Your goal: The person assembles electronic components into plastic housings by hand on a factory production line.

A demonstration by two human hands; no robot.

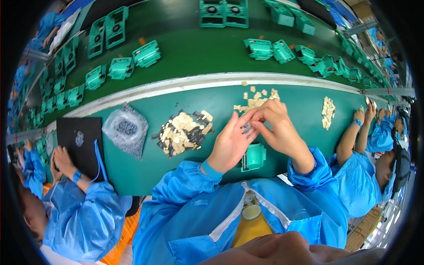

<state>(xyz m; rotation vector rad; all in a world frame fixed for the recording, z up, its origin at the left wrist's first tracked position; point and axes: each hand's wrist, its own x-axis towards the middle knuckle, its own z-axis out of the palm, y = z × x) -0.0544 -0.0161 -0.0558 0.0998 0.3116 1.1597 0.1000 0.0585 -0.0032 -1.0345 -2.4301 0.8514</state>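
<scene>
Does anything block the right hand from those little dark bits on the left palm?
Nothing visible does: the right hand is close beside the small dark pieces on the left hand. The green case sits nearer the body.

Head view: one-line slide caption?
Small dark parts on the open left hand, right hand alongside, green plastic housing nearby.

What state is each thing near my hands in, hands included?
Your left hand: open, small greyish pieces on palm
Your right hand: fingers bent over left palm
Green plastic housing: resting on green tabletop
Clear plastic bag: holding small dark pieces; sealing unclear
Heap of beige and black flat pieces: loose, mixed
Beige flat pieces beyond hands: scattered
</scene>
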